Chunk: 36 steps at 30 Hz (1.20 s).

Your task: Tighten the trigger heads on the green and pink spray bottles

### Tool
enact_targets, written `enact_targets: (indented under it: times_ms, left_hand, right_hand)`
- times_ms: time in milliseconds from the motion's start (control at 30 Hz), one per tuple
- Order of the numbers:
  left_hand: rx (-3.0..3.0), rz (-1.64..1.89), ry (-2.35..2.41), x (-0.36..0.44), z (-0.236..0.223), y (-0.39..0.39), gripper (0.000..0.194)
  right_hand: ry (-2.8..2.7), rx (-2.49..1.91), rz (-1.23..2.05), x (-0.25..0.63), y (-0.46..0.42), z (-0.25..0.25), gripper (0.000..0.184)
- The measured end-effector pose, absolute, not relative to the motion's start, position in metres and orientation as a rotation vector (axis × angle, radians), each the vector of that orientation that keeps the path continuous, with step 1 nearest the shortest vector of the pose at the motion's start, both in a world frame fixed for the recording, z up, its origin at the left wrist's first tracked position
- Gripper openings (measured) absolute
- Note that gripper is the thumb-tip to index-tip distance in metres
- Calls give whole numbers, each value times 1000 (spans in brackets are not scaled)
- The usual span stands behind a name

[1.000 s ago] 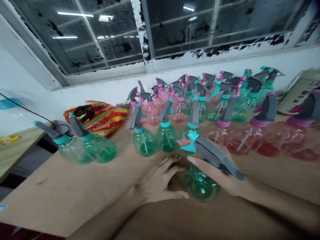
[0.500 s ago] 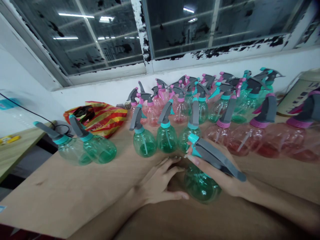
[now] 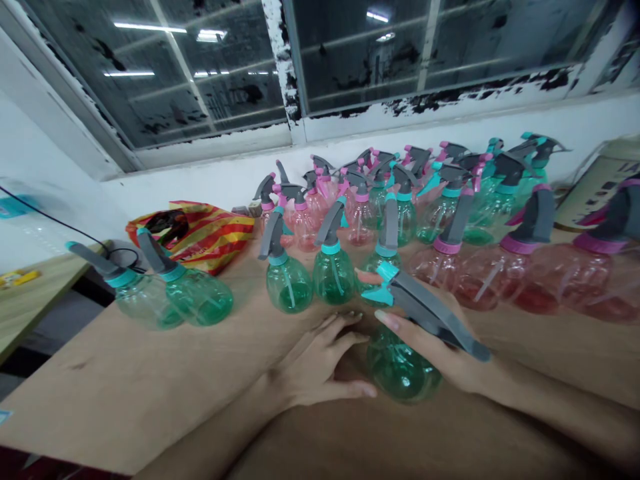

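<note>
A green spray bottle (image 3: 403, 373) with a grey-and-turquoise trigger head stands at the front of the table, tilted a little. My right hand (image 3: 450, 343) is wrapped round its neck below the head; the thumb lies on the near side and one fingertip shows behind the turquoise trigger. Just left of the bottle, my left hand (image 3: 320, 367) has its fingers apart, low over the table. Whether its fingertips touch the bottle I cannot tell. Behind the hands stand green spray bottles (image 3: 289, 287) in a row, with red ones (image 3: 475, 283) to the right.
At the back, several pink and green spray bottles (image 3: 360, 223) crowd against the wall under the window. Two green bottles (image 3: 200, 300) stand at the left, before a red-and-yellow plastic bag (image 3: 215, 233). A pale printed container (image 3: 600, 183) is at the back right of the wooden table (image 3: 125, 387).
The fingers of my right hand have come off the trigger's front, so the turquoise trigger now shows fully, swung forward. My left hand stays almost where it was.
</note>
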<state>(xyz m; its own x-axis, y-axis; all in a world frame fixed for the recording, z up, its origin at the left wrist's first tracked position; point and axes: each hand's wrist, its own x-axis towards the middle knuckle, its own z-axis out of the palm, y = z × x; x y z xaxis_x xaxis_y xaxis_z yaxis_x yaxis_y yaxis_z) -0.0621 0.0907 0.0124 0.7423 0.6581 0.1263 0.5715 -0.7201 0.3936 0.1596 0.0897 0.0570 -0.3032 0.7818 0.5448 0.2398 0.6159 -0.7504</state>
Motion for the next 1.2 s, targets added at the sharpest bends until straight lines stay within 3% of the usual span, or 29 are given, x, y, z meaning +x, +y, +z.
enact_targets:
  times_ms: [633, 833, 1067, 1200]
  left_hand:
    - [2637, 381, 983, -61, 8, 91, 78]
    - [2639, 383, 974, -60, 6, 91, 80]
    - [2629, 434, 960, -58, 5, 89, 89]
    - [2600, 427, 968, -54, 7, 88, 91]
  right_hand:
    - [-1818, -823, 870, 162, 89, 57, 9]
    - [-1771, -806, 856, 160, 89, 58, 20]
    - [-1806, -791, 775, 160, 87, 59, 5]
    - [-1791, -780, 790, 159, 88, 59, 9]
